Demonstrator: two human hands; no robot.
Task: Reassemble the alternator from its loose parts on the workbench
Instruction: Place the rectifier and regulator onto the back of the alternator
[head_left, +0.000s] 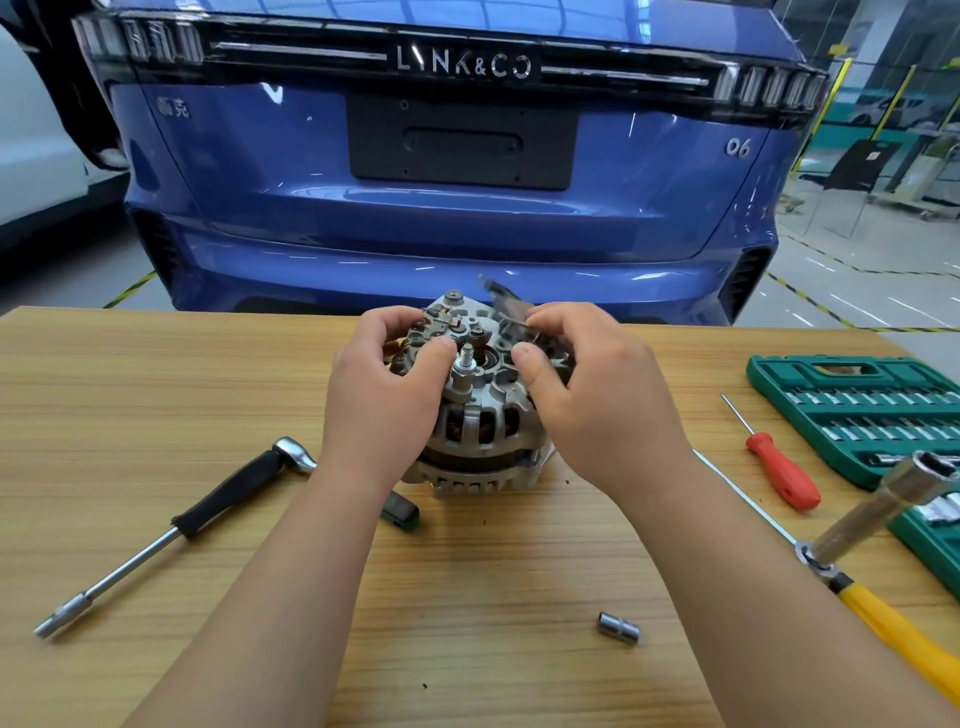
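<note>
The silver alternator (478, 421) stands on the wooden workbench (156, 374) at the middle, rear end up, with a threaded stud (464, 364) sticking out of its top. My left hand (387, 384) grips the alternator's upper left side, thumb by the stud. My right hand (587, 384) curls over the upper right side and pinches a small dark part (511, 312) against the rear face. That part is blurred and partly hidden by my fingers.
A black-handled ratchet wrench (208, 509) lies at the left. A loose socket (618, 627) sits at the front right. At the right are a red screwdriver (779, 465), a yellow-handled tool (883, 613) and a green socket set case (857, 410). A blue car (441, 208) stands behind the bench.
</note>
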